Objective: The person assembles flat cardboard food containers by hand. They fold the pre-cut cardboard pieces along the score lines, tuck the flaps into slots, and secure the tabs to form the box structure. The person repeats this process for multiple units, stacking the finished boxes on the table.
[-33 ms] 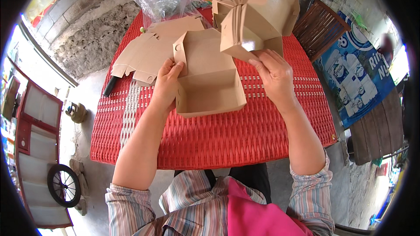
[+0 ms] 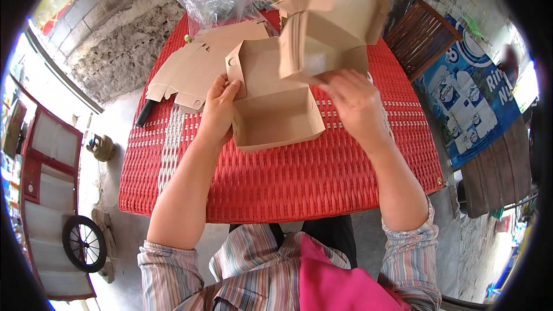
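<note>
Red woven table [image 2: 276, 190], left hand [image 2: 218, 109] gripping open cardboard box [image 2: 275, 109], fingers curled.

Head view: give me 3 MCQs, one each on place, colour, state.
1. Where do the flat cardboard blanks lie?
A. on the table, left of the open box
B. inside the open box
C. on the floor

2. What colour is the woven table?
A. blue
B. red
C. green

3. What is in the open box?
A. plastic bags
B. a stack of blanks
C. nothing

Key:
1 A: the blanks sit on the tabletop beyond the left hand, to the box's left.
2 B: the weave is red, with pale stripes.
3 C: the bare cardboard bottom shows, with the left hand on the box's left wall and the right hand at the stack of folded boxes behind it.
</note>
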`<state>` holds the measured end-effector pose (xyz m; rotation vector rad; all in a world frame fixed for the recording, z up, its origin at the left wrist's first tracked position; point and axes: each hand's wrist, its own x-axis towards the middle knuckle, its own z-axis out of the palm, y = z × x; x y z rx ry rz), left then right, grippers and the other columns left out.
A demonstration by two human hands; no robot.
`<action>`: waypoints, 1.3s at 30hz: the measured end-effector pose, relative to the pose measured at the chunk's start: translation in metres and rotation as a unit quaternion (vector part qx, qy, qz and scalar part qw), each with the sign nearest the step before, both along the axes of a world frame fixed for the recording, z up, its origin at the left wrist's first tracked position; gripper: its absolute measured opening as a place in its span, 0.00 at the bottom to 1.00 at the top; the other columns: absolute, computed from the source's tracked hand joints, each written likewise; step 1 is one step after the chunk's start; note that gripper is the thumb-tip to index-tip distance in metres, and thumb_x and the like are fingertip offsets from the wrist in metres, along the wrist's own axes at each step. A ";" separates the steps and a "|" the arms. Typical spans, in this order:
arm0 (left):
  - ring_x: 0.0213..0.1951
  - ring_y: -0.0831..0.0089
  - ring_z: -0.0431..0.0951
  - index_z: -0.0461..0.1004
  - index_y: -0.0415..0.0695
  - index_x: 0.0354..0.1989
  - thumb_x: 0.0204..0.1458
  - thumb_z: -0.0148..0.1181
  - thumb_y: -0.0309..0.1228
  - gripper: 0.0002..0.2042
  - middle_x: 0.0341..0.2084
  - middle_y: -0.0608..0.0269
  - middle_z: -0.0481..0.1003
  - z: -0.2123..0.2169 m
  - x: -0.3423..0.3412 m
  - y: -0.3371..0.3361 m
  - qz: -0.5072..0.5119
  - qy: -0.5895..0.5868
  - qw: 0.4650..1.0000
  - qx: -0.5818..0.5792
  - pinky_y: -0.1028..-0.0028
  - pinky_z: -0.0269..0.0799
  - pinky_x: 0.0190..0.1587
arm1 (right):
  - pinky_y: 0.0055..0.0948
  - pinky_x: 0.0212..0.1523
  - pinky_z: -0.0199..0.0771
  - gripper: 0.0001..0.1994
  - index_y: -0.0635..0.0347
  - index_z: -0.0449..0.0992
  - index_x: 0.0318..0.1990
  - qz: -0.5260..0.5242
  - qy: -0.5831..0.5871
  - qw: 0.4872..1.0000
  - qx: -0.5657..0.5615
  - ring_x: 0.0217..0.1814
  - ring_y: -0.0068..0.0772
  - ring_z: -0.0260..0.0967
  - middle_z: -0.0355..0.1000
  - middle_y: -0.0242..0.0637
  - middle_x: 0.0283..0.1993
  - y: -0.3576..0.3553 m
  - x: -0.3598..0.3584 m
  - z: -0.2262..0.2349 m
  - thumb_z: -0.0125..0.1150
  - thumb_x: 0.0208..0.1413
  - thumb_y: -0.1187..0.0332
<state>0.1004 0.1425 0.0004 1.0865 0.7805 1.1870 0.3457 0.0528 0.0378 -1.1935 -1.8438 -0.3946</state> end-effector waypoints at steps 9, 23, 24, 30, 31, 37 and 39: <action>0.48 0.73 0.76 0.72 0.39 0.50 0.62 0.50 0.24 0.10 0.46 0.55 0.76 -0.010 0.003 0.001 -0.025 -0.032 0.999 0.010 0.74 0.77 0.43 | 0.28 0.38 0.72 0.10 0.50 0.77 0.42 0.058 -0.240 0.969 -0.009 0.37 0.27 0.71 0.72 0.25 0.33 -0.015 -0.047 -0.019 0.56 0.51 0.69; 0.52 0.55 0.73 0.67 0.42 0.58 0.63 0.35 0.54 0.29 0.53 0.53 0.71 -0.032 -0.010 0.004 -0.185 -0.275 0.938 -0.105 0.55 0.70 0.56 | 0.24 0.35 0.75 0.16 0.52 0.80 0.47 0.089 -0.290 0.953 -0.017 0.32 0.25 0.74 0.79 0.33 0.41 -0.036 -0.070 -0.017 0.57 0.49 0.67; 0.52 0.55 0.72 0.67 0.42 0.58 0.63 0.36 0.53 0.29 0.53 0.53 0.71 -0.031 -0.014 0.005 -0.188 -0.272 0.938 -0.110 0.55 0.70 0.56 | 0.23 0.34 0.75 0.16 0.52 0.80 0.47 0.090 -0.298 0.950 -0.017 0.32 0.24 0.73 0.79 0.33 0.40 -0.036 -0.071 -0.014 0.58 0.49 0.67; 0.54 0.55 0.71 0.66 0.44 0.60 0.61 0.36 0.55 0.30 0.54 0.54 0.70 -0.016 -0.008 -0.005 -0.097 -0.190 0.970 -0.115 0.54 0.69 0.57 | 0.22 0.34 0.74 0.17 0.52 0.80 0.48 0.097 -0.292 0.951 0.031 0.30 0.23 0.73 0.79 0.33 0.41 -0.033 -0.074 -0.021 0.57 0.49 0.67; 0.54 0.55 0.71 0.66 0.45 0.60 0.61 0.36 0.57 0.31 0.54 0.55 0.70 -0.020 -0.012 0.001 -0.149 -0.217 0.961 -0.085 0.53 0.68 0.57 | 0.22 0.34 0.74 0.17 0.51 0.80 0.48 0.100 -0.288 0.952 0.033 0.30 0.23 0.73 0.79 0.33 0.41 -0.031 -0.074 -0.023 0.57 0.49 0.67; 0.57 0.54 0.68 0.64 0.48 0.63 0.59 0.34 0.63 0.35 0.58 0.57 0.68 -0.031 -0.022 0.012 -0.316 -0.387 0.859 -0.113 0.53 0.65 0.60 | 0.23 0.33 0.76 0.17 0.50 0.79 0.49 0.094 -0.281 0.953 0.063 0.30 0.24 0.72 0.78 0.32 0.40 -0.032 -0.079 -0.028 0.57 0.49 0.66; 0.57 0.54 0.69 0.63 0.48 0.63 0.59 0.35 0.63 0.35 0.58 0.56 0.68 -0.029 -0.022 0.011 -0.315 -0.389 0.856 -0.126 0.53 0.65 0.59 | 0.23 0.31 0.76 0.17 0.51 0.79 0.49 0.093 -0.279 0.955 0.032 0.32 0.24 0.73 0.78 0.32 0.41 -0.032 -0.079 -0.025 0.58 0.49 0.66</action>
